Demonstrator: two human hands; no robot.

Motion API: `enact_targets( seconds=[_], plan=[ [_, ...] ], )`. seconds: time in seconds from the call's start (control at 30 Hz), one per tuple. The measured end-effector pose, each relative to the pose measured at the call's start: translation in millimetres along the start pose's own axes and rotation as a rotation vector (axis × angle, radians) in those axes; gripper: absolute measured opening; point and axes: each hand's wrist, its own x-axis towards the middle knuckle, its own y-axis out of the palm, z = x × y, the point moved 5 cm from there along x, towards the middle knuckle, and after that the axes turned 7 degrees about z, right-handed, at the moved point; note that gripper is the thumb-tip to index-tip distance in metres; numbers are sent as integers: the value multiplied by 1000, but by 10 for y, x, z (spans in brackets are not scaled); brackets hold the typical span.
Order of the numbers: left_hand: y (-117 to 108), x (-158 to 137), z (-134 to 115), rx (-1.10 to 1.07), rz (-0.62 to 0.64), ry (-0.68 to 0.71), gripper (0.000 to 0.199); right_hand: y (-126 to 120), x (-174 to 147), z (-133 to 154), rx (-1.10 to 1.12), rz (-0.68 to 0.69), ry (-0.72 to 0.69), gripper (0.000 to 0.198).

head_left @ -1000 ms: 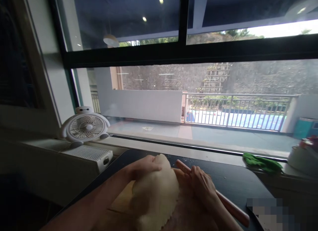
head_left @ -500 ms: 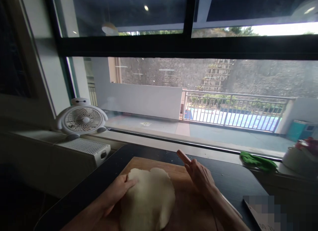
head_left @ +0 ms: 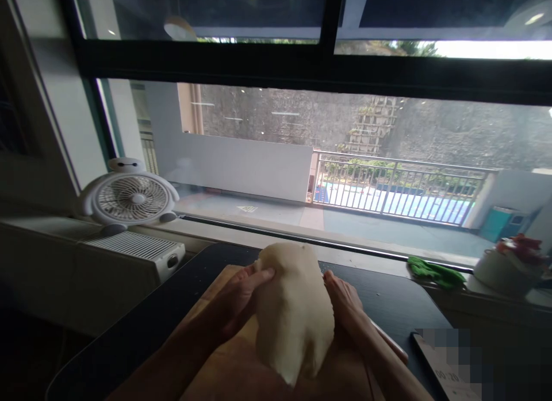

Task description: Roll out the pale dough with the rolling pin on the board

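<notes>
Dough (head_left: 295,309) hangs pinched in the left hand (head_left: 239,292), the right hand (head_left: 344,295) near a rolling pin (head_left: 391,342), grip unclear.

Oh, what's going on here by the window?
A person's left hand pinches a flattened sheet of dough, holding at least part of it up above a wooden board on a dark table. The right hand is just beside the dough, near a rolling pin; whether it grips the pin is hard to tell.

Dough (head_left: 293,315) cream; board (head_left: 241,355) tan; table (head_left: 388,292) black.
</notes>
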Motion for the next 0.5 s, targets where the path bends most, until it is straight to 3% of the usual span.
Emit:
enact_targets(
  seconds=[0.1,0.2,0.33,0.4,0.5],
  plan=[
    [-354,-67,408,15,9,-182,40,68,27,-108,1,10,22,38],
    [-706,-119,637,221,-15,-239,35,76,28,-91,-2,-17,-2,36],
    [-916,-73,592,528,-67,-128,33,4,-149,276,-1,-36,-335,24],
    [-991,-43,611,646,-132,-148,35,10,-270,514,-5,6,-519,22],
    [-1120,-30,706,756,-270,-129,38,66,-279,799,26,47,-567,32]
  ],
)
